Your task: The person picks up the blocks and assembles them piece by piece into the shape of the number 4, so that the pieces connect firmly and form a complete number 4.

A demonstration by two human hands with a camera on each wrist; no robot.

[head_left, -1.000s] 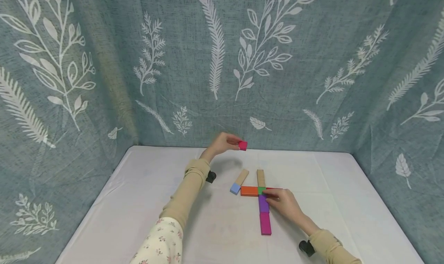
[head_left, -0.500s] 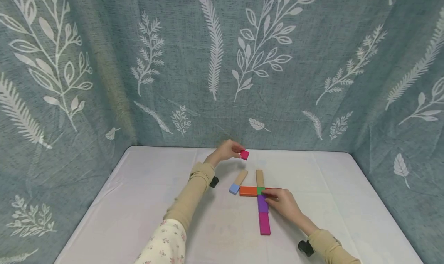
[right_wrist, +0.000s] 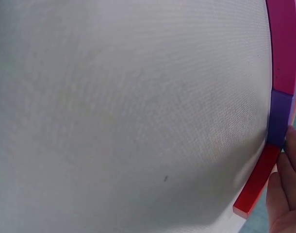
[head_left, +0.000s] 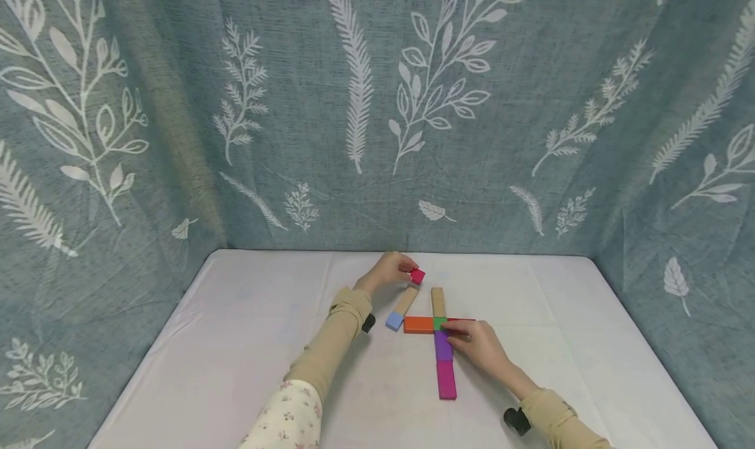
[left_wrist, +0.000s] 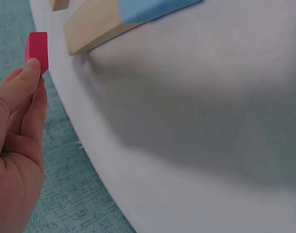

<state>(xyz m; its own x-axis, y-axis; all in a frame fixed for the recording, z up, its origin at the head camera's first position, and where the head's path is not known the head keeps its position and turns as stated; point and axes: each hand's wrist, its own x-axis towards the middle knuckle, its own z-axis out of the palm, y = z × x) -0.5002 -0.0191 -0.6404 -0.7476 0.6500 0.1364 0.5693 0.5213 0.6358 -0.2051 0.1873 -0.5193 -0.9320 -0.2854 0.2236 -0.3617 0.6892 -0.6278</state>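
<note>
My left hand (head_left: 385, 272) pinches a small pinkish-red block (head_left: 417, 276) between thumb and fingers, held above the far part of the table. Just below it lies a slanted plain wooden block (head_left: 407, 299) with a light blue block (head_left: 394, 321) at its near end. The fingertips of my right hand (head_left: 480, 347) touch the blocks around a green block (head_left: 438, 322). From the green one, an orange block (head_left: 418, 325) extends left, a plain wooden block (head_left: 438, 300) away, and purple (head_left: 443, 346) and magenta (head_left: 446, 380) blocks toward me. A red block (right_wrist: 258, 180) lies partly under the right hand.
A white cloth (head_left: 236, 344) covers the table, whose far edge meets a blue-green curtain (head_left: 295, 108) with white leaf prints. The curtain also rises along both sides. Black wrist cameras (head_left: 516, 421) sit at both sleeves.
My left hand has come down and slightly toward me with the pinkish-red block, closer to the slanted wooden block. The right hand stays at the green block.
</note>
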